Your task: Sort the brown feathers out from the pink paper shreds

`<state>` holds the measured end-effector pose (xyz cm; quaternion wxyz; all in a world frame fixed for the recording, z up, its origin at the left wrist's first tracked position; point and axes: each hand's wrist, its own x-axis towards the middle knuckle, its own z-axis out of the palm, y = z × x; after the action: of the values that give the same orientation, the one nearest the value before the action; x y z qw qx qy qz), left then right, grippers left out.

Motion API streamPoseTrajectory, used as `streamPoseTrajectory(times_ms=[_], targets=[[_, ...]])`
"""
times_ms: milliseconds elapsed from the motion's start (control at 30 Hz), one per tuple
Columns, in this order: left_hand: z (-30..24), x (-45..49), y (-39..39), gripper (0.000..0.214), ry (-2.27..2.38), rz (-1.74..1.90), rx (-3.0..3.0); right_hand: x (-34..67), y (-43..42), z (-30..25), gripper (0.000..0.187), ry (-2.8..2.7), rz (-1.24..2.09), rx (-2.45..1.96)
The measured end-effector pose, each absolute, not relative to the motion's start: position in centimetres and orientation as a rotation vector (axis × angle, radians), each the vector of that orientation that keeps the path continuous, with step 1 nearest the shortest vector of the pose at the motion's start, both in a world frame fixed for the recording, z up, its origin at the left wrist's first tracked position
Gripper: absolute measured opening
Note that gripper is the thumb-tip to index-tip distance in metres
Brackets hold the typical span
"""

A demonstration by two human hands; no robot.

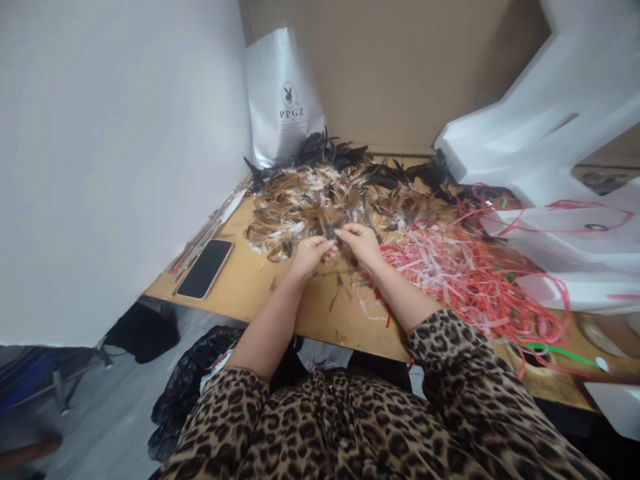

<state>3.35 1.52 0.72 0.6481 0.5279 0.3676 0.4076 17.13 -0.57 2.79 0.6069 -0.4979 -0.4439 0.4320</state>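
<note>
My left hand (311, 255) and my right hand (361, 243) are close together over the near edge of a pile of brown and white feathers (295, 193). Both hands are closed, thumb against fingers. Between them are the tips of a dark brown feather (329, 223), pinched by the right fingertips and also at the left ones. Details at the fingertips are small and slightly blurred. Black feathers (320, 148) lie along the back of the pile. A few loose bits of feather lie on the wooden table (320, 313) below my hands.
A tangle of red, pink and white ribbons (465, 267) covers the right side. White machine housings (530, 120) rise there. A phone (205, 269) lies at the left, a silver bag (286, 100) stands at the back. A black plastic bag (183, 387) sits on the floor.
</note>
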Motion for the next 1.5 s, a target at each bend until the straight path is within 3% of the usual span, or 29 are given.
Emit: streamPoseTrajectory(times_ms=[233,500,767,867,1200,1500], targets=[[0.9,2.8,2.2,0.025,0.824,1.097,1.009,18.8,0.5,2.0,0.026,-0.855,0.948,-1.169],[0.7,2.4,2.6,0.024,0.836,1.171,0.944,19.4,0.4,0.9,0.020,-1.504,0.790,-1.536],[0.3,2.8,2.6,0.022,0.846,1.218,0.873,18.1,-0.4,1.2,0.024,-1.721,0.565,-1.680],[0.5,3.0,2.4,0.021,0.818,1.223,0.858,17.7,-0.6,1.1,0.016,-1.811,0.474,-1.736],[1.6,3.8,2.9,0.018,0.778,1.164,0.805,18.2,0.0,1.8,0.011,-1.171,1.085,-1.467],[0.2,3.6,3.0,0.020,0.776,1.083,0.822,18.5,0.4,1.4,0.020,-0.954,1.165,-1.293]])
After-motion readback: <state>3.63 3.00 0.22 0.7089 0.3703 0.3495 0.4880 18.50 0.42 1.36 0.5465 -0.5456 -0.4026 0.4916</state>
